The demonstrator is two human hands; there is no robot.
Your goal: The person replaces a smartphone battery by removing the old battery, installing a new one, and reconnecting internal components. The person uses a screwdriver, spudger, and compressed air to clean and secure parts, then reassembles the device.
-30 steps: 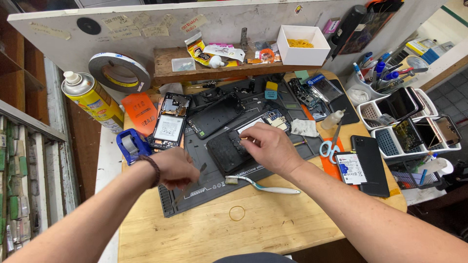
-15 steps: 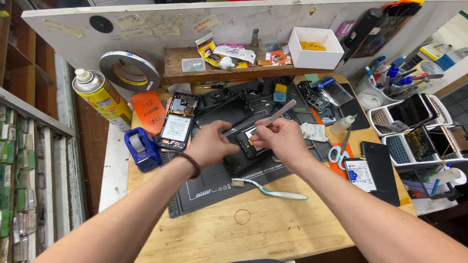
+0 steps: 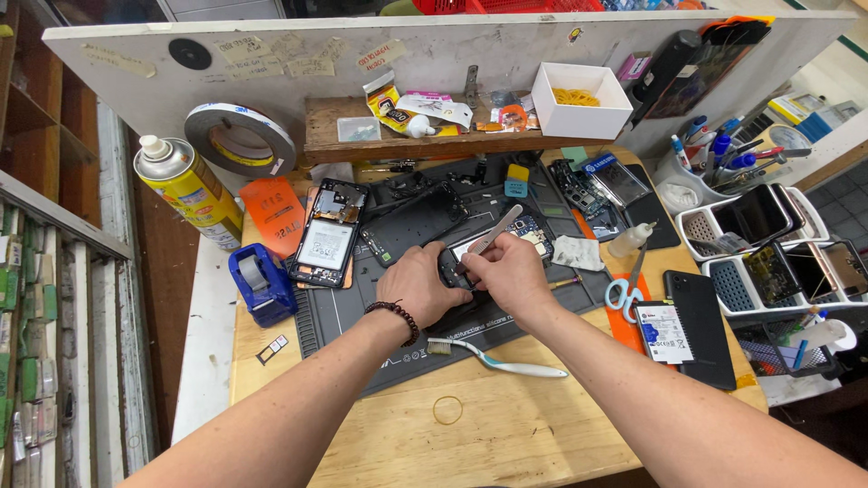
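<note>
- Phone (image 3: 493, 246), opened, lies at frame centre on the dark mat (image 3: 344, 316), under both hands.
- Left hand (image 3: 420, 287) is closed on its lower edge.
- Right hand (image 3: 506, 271) pinches metal tweezers (image 3: 493, 237) over it.

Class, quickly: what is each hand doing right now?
Left hand: closed on the opened black phone.
Right hand: holding slim metal tweezers.
</note>
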